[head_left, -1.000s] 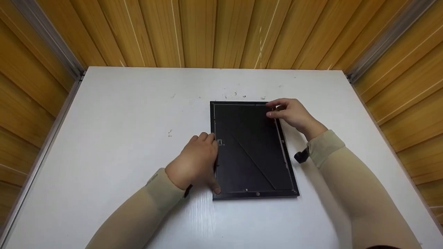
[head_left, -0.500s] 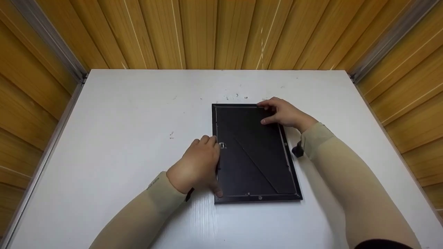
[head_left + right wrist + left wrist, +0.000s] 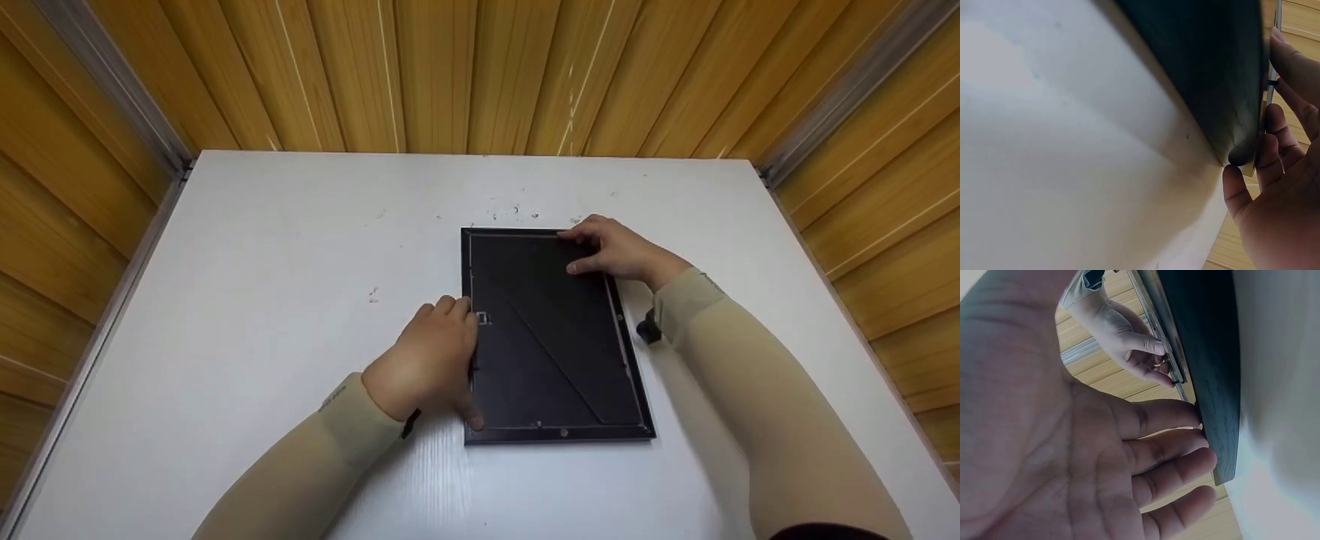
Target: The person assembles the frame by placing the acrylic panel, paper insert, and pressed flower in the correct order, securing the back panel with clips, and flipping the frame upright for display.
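A black picture frame point(image 3: 555, 345) lies back side up on the white table, its diagonal-cut stand panel folded flat. At its left edge is my left hand point(image 3: 431, 352), thumb at the lower left corner. The left wrist view shows the fingers of this hand point(image 3: 1168, 455) nearly straight, their tips at the frame's dark side point(image 3: 1213, 382). My right hand point(image 3: 622, 251) holds the upper right corner, thumb over the backing and index finger at the top edge. In the right wrist view, curled fingers of the right hand point(image 3: 1280, 185) meet the frame's side, near a small black tab point(image 3: 1273, 82).
The white table point(image 3: 300, 225) has small dark marks point(image 3: 514, 212) beyond the frame. Yellow wooden slat walls point(image 3: 435, 75) stand at the back and both sides, with metal posts at the corners. A small metal hanger point(image 3: 483, 319) sits on the backing's left side.
My right hand has slid left along the top edge, its thumb now farther over the backing. The left hand keeps its place on the frame. The last half second shows almost no movement.
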